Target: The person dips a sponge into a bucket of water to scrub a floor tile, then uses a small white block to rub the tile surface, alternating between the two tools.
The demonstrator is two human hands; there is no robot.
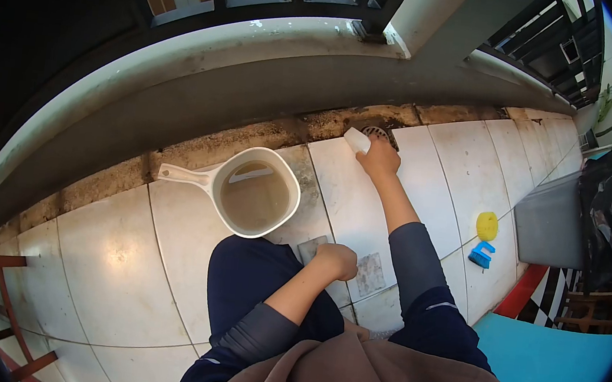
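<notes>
My right hand (382, 159) reaches out to the floor edge by the wall, fingers closed around a small white block-like piece (357, 140) whose kind I cannot make out. Right beside its fingers is a round slotted drain cover (376, 132). My left hand (337, 261) is curled into a fist near my knee, over a grey patch (311, 248) on the floor; whatever its fingers may hold is hidden. A white dipper (294, 199) with cloudy water inside stands left of my hands, its handle (184, 174) pointing left.
A yellow sponge (487, 226) and a blue scrub brush (481, 254) lie on the white tiles (112, 260) to the right. Beyond them stands a grey bin (553, 221) with a black bag. A low wall (258, 78) with black railings runs along the far side.
</notes>
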